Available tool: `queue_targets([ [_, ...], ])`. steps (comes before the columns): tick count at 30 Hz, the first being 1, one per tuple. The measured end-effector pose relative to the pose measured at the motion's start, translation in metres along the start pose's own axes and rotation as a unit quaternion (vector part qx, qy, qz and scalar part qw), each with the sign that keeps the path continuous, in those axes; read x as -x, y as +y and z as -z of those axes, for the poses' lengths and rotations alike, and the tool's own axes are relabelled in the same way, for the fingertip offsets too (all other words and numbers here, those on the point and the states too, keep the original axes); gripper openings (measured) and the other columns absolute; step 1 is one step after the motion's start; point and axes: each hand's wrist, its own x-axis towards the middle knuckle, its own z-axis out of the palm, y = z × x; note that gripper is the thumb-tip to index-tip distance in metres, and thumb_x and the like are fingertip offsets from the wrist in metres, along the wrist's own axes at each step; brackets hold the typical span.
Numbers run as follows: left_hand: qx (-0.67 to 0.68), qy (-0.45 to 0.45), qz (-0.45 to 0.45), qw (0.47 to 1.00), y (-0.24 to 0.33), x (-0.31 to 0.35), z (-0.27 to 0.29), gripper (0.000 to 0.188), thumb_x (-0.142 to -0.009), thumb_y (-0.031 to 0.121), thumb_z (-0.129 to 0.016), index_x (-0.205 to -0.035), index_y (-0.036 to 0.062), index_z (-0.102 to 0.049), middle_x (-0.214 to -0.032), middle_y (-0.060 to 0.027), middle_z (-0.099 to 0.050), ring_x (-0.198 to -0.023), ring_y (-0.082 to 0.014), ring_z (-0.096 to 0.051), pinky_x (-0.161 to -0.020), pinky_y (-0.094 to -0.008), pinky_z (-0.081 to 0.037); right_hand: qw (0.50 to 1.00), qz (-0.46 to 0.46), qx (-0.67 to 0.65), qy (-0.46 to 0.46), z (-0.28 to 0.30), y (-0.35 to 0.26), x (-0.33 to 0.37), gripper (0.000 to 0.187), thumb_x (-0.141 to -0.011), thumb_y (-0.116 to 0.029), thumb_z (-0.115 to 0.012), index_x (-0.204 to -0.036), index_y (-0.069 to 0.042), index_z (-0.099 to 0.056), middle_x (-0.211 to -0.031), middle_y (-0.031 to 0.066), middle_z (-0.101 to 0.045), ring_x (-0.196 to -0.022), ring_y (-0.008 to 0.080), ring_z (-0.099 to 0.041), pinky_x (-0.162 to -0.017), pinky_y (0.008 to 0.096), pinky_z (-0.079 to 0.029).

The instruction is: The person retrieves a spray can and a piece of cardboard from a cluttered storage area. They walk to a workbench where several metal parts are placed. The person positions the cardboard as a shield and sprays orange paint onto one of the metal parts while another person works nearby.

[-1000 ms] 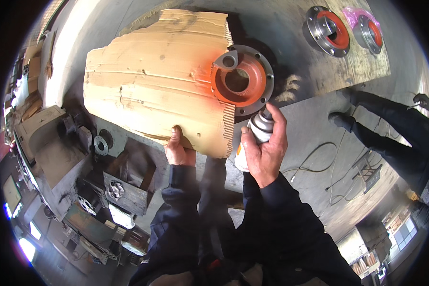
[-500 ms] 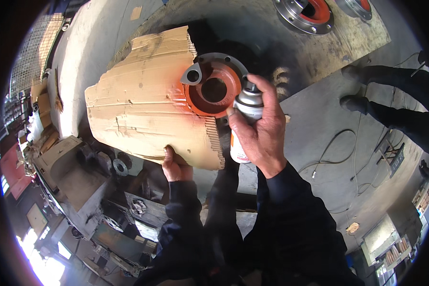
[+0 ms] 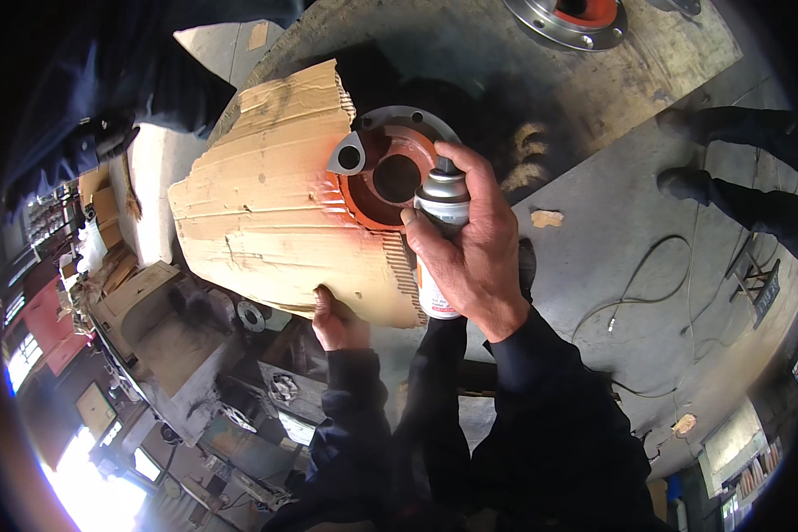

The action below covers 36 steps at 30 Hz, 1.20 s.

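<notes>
A large torn piece of corrugated cardboard [image 3: 266, 191] lies across the left of a round metal casting [image 3: 363, 202]. This casting has a grey bolt-hole rim, a reddish-orange inside, a round central hole and a grey lug with its own hole. My left hand [image 3: 339, 321] pinches the cardboard's lower edge, thumb on top. In my right hand [image 3: 479, 253] is an upright spray can [image 3: 443, 197], close over the casting's right side, with the index finger on its top. Orange-red paint marks the cardboard beside the casting. The can hides part of the casting's rim.
Another flanged casting [image 3: 585, 27] sits on the stained board [image 3: 674, 62] at the far right. A person's dark sleeve [image 3: 182, 84] reaches in at upper left; another person's legs [image 3: 736, 191] stand at right. A cable [image 3: 625, 297] lies on the floor.
A person in dark clothing has come in at upper left. The spray can has shifted left across the casting, covering more of its right side. My left hand keeps hold of the cardboard.
</notes>
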Motion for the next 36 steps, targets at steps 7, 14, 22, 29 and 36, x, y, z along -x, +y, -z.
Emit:
queue_targets([
  [7,-0.019,0.022,-0.005,1.0,-0.001,0.002,-0.008,0.058,-0.106,0.039,-0.064,-0.151,0.0033,-0.052,-0.149,-0.0126,-0.06,-0.136,-0.0329,-0.057,-0.119,-0.0519,-0.042,1.0,-0.017,-0.012,0.01,0.002,0.001,-0.005,0.061,-0.088,-0.006,-0.08,-0.143,-0.007,-0.055,-0.112,0.0097,-0.07,-0.098,0.0184,-0.07,-0.087,0.0359,-0.058],
  [14,-0.028,-0.003,-0.002,1.0,-0.001,0.006,-0.014,0.062,-0.108,0.042,-0.059,-0.154,0.0032,-0.048,-0.153,-0.0136,-0.057,-0.14,-0.0348,-0.054,-0.121,-0.0535,-0.04,1.0,0.009,0.015,0.017,-0.002,-0.001,-0.006,0.06,-0.086,-0.005,-0.079,-0.142,-0.008,-0.057,-0.116,0.0108,-0.07,-0.1,0.0221,-0.07,-0.089,0.038,-0.058],
  [22,-0.016,0.02,0.01,1.0,0.0,0.003,-0.009,0.061,-0.107,0.037,-0.061,-0.157,0.0064,-0.045,-0.158,-0.014,-0.054,-0.145,-0.0379,-0.052,-0.123,-0.0602,-0.038,0.998,0.006,0.07,0.01,-0.004,-0.002,-0.004,0.057,-0.087,-0.007,-0.079,-0.14,-0.008,-0.057,-0.12,0.0141,-0.07,-0.104,0.027,-0.072,-0.09,0.0389,-0.058],
  [29,-0.023,0.019,0.001,1.0,0.0,0.003,-0.006,0.06,-0.108,0.036,-0.061,-0.157,0.0061,-0.045,-0.158,-0.0138,-0.055,-0.144,-0.0375,-0.053,-0.123,-0.0599,-0.038,0.996,0.024,0.074,0.049,-0.012,-0.006,-0.015,0.058,-0.087,-0.006,-0.08,-0.141,-0.008,-0.057,-0.122,0.0135,-0.07,-0.104,0.0257,-0.072,-0.091,0.0386,-0.058],
  [36,-0.024,0.035,0.001,0.999,0.0,0.004,-0.012,0.057,-0.109,0.038,-0.058,-0.154,0.0039,-0.049,-0.153,-0.014,-0.058,-0.14,-0.0355,-0.055,-0.121,-0.0554,-0.04,0.998,-0.035,0.017,0.054,0.002,-0.002,0.023,0.068,-0.086,0.0,-0.081,-0.147,-0.008,-0.052,-0.118,0.0098,-0.067,-0.103,0.0177,-0.068,-0.09,0.0363,-0.058],
])
